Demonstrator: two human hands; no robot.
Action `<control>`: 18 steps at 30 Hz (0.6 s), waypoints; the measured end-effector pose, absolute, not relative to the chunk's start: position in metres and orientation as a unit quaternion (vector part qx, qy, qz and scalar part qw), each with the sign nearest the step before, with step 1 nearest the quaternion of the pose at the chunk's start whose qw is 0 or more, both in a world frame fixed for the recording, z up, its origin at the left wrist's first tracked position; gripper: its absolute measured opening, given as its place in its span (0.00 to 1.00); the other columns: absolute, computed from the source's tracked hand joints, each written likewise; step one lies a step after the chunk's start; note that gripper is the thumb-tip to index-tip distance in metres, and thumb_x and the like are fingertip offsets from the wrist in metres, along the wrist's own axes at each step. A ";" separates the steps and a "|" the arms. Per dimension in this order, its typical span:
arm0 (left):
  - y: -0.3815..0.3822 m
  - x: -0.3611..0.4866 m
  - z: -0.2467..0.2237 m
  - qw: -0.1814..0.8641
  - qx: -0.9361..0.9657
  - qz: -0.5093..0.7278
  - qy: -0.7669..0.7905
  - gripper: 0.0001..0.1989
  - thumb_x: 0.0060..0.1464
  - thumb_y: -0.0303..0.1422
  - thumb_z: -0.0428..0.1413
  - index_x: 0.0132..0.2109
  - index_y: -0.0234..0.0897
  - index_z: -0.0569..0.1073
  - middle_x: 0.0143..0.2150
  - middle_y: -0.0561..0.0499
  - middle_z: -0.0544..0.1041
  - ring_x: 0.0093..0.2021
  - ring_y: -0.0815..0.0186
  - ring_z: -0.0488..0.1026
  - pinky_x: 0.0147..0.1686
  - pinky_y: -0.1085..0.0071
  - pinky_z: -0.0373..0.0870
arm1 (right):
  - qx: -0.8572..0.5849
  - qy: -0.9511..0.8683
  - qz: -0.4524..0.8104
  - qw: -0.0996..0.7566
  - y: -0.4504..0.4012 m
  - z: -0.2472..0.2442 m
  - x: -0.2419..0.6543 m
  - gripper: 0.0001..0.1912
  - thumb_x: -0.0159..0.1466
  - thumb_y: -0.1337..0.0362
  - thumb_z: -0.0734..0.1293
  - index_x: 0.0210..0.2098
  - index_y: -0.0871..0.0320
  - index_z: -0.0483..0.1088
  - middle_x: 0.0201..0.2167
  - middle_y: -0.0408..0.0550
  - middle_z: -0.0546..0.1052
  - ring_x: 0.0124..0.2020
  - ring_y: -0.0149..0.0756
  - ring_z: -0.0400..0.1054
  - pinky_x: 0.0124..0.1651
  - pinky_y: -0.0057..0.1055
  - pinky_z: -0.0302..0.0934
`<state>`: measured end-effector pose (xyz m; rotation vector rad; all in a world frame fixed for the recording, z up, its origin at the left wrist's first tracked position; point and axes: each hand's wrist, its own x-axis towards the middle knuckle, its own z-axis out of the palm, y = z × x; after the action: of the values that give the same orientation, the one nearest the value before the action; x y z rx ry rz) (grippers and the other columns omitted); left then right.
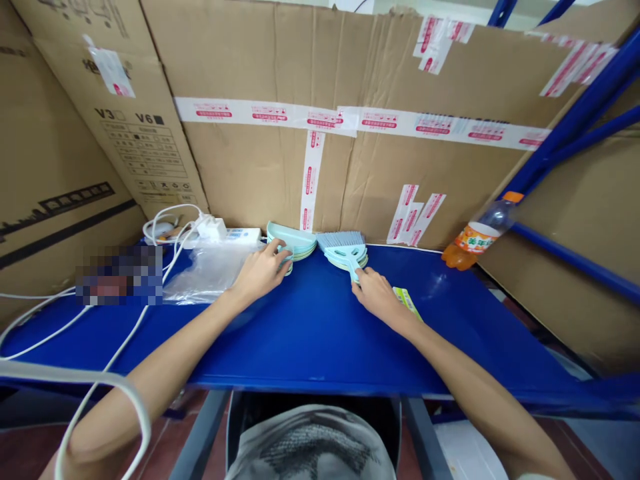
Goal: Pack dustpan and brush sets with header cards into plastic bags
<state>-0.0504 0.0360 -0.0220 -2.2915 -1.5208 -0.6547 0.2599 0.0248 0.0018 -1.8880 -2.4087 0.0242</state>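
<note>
On the left, a stack of mint-green dustpans (295, 239) lies on the blue tabletop against the cardboard. My left hand (261, 270) has its fingers curled over the handle end of the top dustpan, partly hiding it. To the right sits a stack of small hand brushes (345, 248), light blue on top with paler ones beneath, their bristles pointing toward the cardboard. The thumb and fingers of my right hand (377, 292) close round the handle of the uppermost brush. Beside that wrist lies a yellow-green label card (407, 301), partly covered by my arm.
Clear plastic bags (207, 270) lie left of my left hand, near a white power strip (243, 235) and loose white cables (173, 260). An orange-capped drink bottle (475, 237) stands at the right by the blue metal frame (560, 150). Large cardboard (260, 173) walls the back.
</note>
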 end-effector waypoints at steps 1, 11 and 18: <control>0.035 -0.050 -0.022 0.165 -0.799 -0.241 -0.525 0.15 0.75 0.37 0.52 0.56 0.37 0.82 0.61 0.37 0.78 0.53 0.49 0.82 0.42 0.58 0.82 | -0.611 -0.789 0.024 0.055 0.026 0.006 0.265 0.13 0.77 0.67 0.62 0.53 0.63 0.77 0.49 0.62 0.85 0.47 0.46 0.84 0.46 0.32 0.70; 0.031 -0.039 -0.023 0.173 -0.821 -0.328 -0.434 0.13 0.75 0.32 0.52 0.52 0.36 0.82 0.54 0.37 0.81 0.59 0.47 0.74 0.55 0.47 0.81 | -0.577 -0.750 0.233 0.223 0.042 0.009 0.295 0.09 0.66 0.69 0.68 0.30 0.56 0.75 0.26 0.45 0.84 0.30 0.40 0.84 0.39 0.29 0.72; 0.009 0.018 -0.049 -0.034 -0.847 -0.396 -0.352 0.17 0.72 0.28 0.54 0.62 0.35 0.80 0.61 0.37 0.82 0.63 0.51 0.79 0.65 0.46 0.80 | -0.597 -0.801 0.021 0.043 0.015 -0.005 0.259 0.12 0.74 0.65 0.65 0.45 0.61 0.81 0.52 0.65 0.84 0.54 0.53 0.82 0.49 0.36 0.67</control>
<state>0.0182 0.0091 -0.0487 -2.7209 -1.1319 -1.2720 0.2589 0.0151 -0.0052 -1.8248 -2.4504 0.0651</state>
